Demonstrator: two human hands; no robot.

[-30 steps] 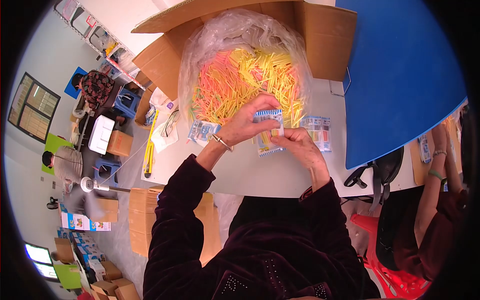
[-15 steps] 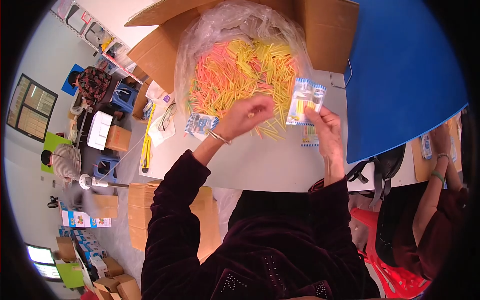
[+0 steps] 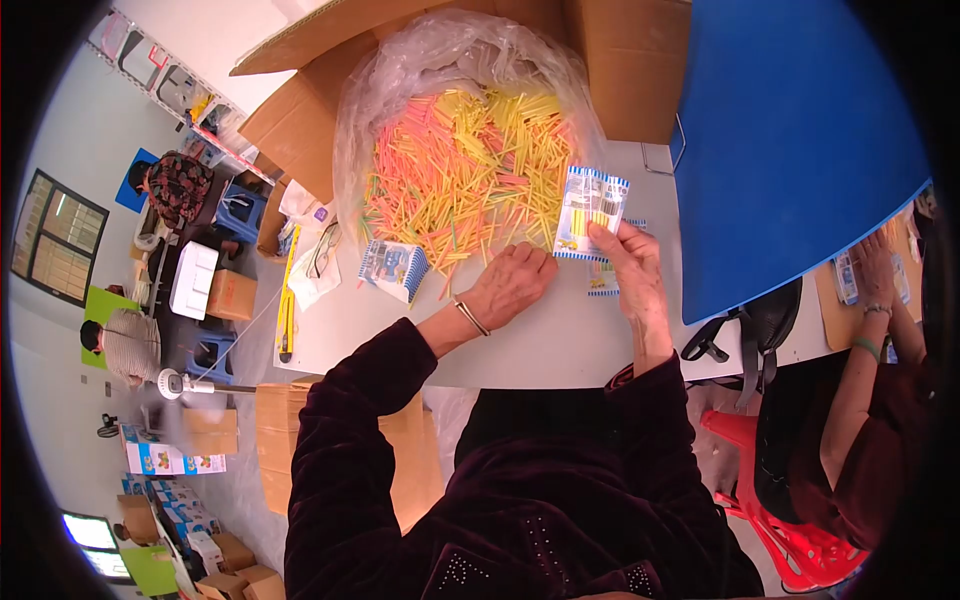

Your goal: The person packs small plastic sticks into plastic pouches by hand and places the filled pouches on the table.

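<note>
In my right hand [image 3: 638,268] is a small clear packet [image 3: 592,212] with blue striped ends, pinched between thumb and fingers. Yellow sticks show inside it. My left hand [image 3: 508,288] is closed at the near edge of a heap of thin pink, yellow and green sticks [image 3: 470,170]; its fingertips are hidden, so any small thing in them cannot be seen. Another blue-striped packet [image 3: 393,270] lies left of that hand. Under my right hand, a further packet [image 3: 603,279] rests partly covered on the white table [image 3: 480,360].
The heap sits in a clear plastic bag [image 3: 365,110] within an open cardboard box [image 3: 630,70]. Glasses [image 3: 322,250] and a yellow cutter [image 3: 288,315] lie at left. A blue panel [image 3: 790,150] stands at right, beside a co-worker's hands [image 3: 872,275].
My left hand has come down toward me from above the heap, its fingers now curled. The packet in my right hand has shifted slightly left. The view has tilted a little.
</note>
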